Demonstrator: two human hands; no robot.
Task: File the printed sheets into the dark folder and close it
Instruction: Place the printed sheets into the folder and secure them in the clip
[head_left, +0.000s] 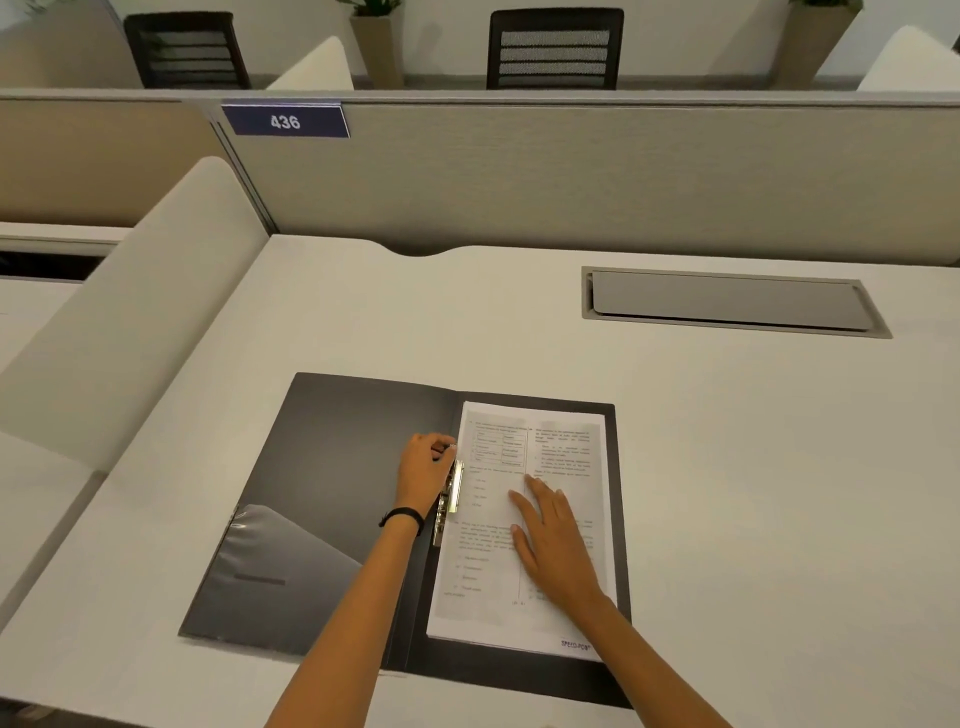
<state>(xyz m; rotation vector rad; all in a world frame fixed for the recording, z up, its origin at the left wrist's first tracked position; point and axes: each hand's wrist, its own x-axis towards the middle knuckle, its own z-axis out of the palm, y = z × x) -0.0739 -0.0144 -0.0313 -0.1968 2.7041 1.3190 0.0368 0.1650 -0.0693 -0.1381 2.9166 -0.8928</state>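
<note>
Dark folder (332, 499) is laid open on the surface (727, 467), w/ printed sheets (550, 457) stacked on its right half. Right hand (558, 545) is pressed flat on the sheets, grip spread apart, prob. so the stack is kept from sliding. Metal clip (451, 499) at the folder's spine is worked by left hand (423, 473), grip closed on the clip's lever, sheets apparently being clamped; cover not yet shut

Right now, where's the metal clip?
Head view: the metal clip runs along the folder spine at the printed sheets' left edge, between the left hand and right hand.
</note>
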